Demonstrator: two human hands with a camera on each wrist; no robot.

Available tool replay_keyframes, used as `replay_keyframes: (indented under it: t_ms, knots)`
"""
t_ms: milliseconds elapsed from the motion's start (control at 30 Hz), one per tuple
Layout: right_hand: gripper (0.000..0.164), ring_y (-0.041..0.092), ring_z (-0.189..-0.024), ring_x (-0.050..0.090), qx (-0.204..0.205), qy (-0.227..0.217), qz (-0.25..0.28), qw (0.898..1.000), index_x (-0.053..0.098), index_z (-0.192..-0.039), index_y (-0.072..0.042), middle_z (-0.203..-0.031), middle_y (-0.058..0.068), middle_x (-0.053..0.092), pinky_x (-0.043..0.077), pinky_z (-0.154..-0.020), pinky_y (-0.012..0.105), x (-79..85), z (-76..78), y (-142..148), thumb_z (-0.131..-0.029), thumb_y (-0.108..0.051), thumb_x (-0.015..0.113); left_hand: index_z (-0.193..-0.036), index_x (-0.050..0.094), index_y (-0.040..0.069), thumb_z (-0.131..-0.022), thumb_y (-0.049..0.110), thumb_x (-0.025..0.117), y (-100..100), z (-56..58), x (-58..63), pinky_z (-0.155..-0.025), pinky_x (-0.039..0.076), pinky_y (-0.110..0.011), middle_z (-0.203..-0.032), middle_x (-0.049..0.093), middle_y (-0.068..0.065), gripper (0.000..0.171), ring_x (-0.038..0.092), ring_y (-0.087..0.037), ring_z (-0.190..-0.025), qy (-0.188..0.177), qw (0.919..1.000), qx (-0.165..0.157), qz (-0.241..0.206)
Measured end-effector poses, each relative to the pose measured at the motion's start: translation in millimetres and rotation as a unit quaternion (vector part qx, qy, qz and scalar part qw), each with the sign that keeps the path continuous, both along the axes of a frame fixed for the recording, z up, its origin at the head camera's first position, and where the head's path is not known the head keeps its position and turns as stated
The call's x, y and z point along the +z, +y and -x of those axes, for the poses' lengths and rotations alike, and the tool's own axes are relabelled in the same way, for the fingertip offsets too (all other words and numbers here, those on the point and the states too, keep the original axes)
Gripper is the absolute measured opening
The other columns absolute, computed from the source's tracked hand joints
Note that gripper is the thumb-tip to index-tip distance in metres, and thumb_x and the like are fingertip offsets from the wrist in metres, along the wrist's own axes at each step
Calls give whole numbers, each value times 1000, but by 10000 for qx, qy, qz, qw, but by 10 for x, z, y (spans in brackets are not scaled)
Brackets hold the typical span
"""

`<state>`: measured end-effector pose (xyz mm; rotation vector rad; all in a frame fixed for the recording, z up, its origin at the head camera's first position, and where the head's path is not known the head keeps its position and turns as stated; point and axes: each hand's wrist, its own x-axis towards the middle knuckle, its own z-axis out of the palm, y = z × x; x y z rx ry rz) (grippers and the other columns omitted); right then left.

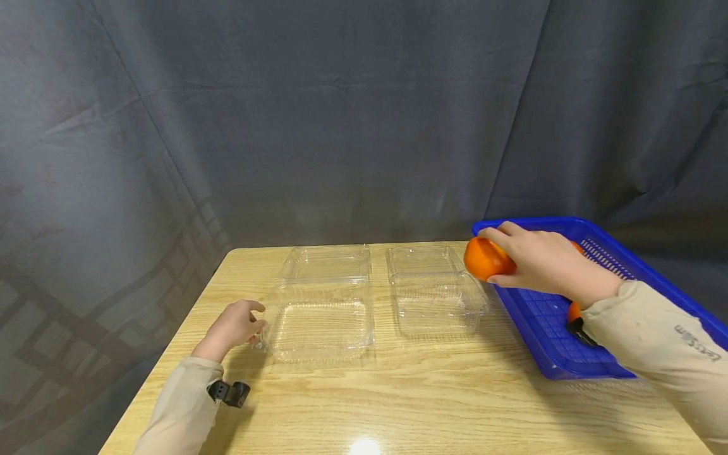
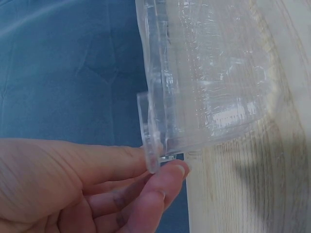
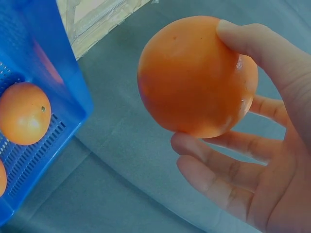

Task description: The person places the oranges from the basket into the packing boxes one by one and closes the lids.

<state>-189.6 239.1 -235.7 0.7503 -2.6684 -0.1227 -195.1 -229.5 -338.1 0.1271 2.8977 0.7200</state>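
Note:
An orange (image 1: 482,259) is held up by my right hand (image 1: 548,262) over the near-left side of a blue basket (image 1: 529,328). In the right wrist view, thumb and fingers grip the orange (image 3: 189,82) from one side. My left hand (image 1: 234,327) is at the left edge of an opened clear plastic clamshell box (image 1: 370,335). The left wrist view shows the thumb and fingertips pinching a small tab (image 2: 149,150) at the corner of that box. Its lid (image 1: 327,253) lies folded back behind it.
A second opened clear clamshell box (image 1: 438,325) stands between the first one and the basket. More oranges (image 3: 26,114) lie in the basket, partly hidden by the right arm in the head view. A dark grey curtain (image 1: 352,158) hangs behind the wooden table (image 1: 398,404).

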Motion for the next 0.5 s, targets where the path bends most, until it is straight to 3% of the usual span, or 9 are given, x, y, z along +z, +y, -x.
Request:
replay_keyframes:
  t_ms: [500]
  knots:
    - [61,16,-55,49,129,46,9,9999,53,-114,-15,-92,7,56,46,-47,31,-19,17,-81,-63,-34,79,-122,46,-14,-87,5,55,0,2,4,-52,45,-28,-76,63,-14,41,58,-14,-54,22,10000,4,-19]
